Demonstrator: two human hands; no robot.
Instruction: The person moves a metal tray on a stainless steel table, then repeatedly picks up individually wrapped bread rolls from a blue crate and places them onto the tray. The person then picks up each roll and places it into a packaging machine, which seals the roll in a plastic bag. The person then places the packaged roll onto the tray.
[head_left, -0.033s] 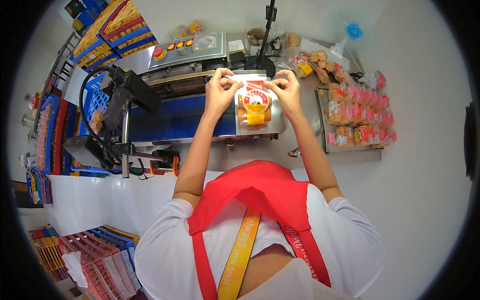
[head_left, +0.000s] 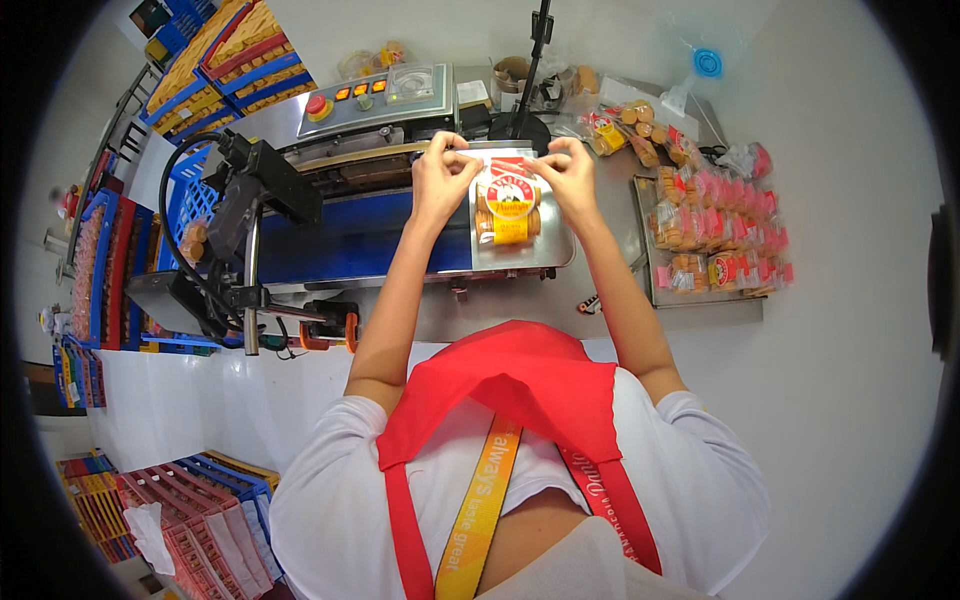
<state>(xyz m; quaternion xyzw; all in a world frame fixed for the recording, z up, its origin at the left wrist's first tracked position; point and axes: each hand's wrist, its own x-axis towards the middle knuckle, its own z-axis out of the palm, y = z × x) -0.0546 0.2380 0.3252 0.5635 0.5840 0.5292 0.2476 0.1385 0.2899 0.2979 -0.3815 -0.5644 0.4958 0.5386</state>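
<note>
Both of my hands are at the right end of a sealing machine with a blue conveyor belt (head_left: pixel 350 238). Between them is a clear bag of biscuits (head_left: pixel 509 228) with a red, white and yellow printed front, lying over the metal end plate (head_left: pixel 555 240). My left hand (head_left: pixel 440 182) pinches the bag's top left corner between thumb and fingers. At the top right corner, my right hand (head_left: pixel 568 182) is closed in a similar pinch. The bag's top edge is stretched between the two hands.
On the right, a metal tray (head_left: pixel 647 240) holds rows of packed biscuits with pink tops. Loose biscuit bags (head_left: pixel 640 130) lie behind it. A black stand (head_left: pixel 520 125) rises beyond my hands. The control panel (head_left: pixel 375 100) has a red button. Stacked crates (head_left: pixel 230 70) stand far left.
My right hand has shifted slightly to the left. The lower part of the biscuit bag has moved a little up and left. My left hand stays nearly in place.
</note>
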